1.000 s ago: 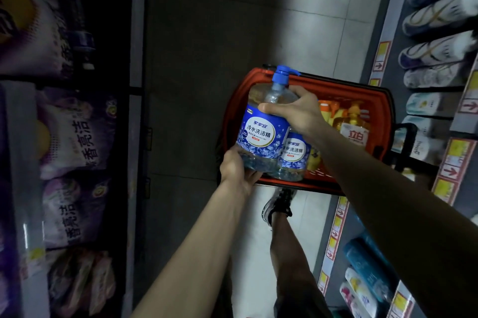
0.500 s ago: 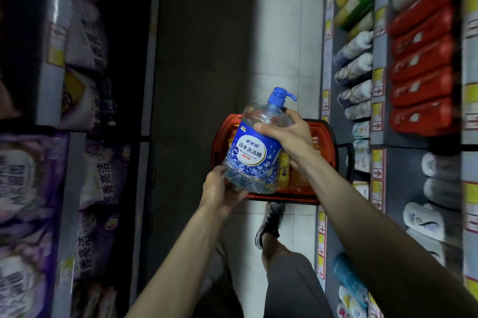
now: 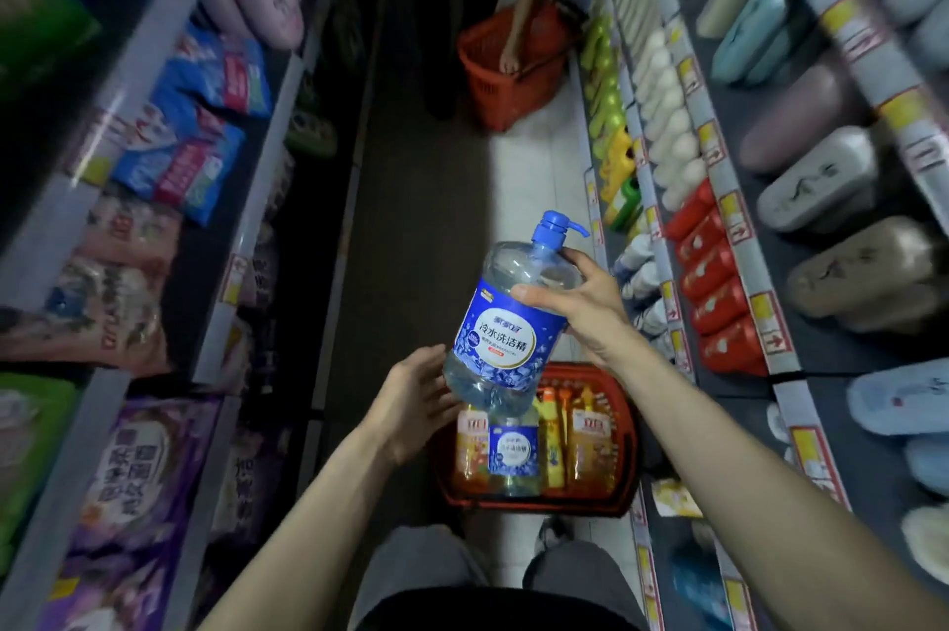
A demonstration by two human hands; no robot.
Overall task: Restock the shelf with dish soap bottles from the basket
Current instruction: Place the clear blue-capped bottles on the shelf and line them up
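Shelves (image 3: 739, 225) flank tiled aisle (image 3: 534, 178); right hand (image 3: 580, 307) grips bottle (image 3: 506, 327), left hand (image 3: 416, 399) flat against base.

The big soap bottle (image 3: 506, 322) is clear, shiny plastic with a smooth, glossy blue label, and its pump (image 3: 552, 226) is hard blue plastic that looks a little duller. The basket (image 3: 539, 507) is red plastic with a soft shine, and the orange bottles (image 3: 590, 440) in it are see-through plastic with shiny labels. The bags (image 3: 128, 466) on the shelf are thin, crinkly plastic that gleams in the light, and the floor (image 3: 534, 168) is pale, smooth tile.
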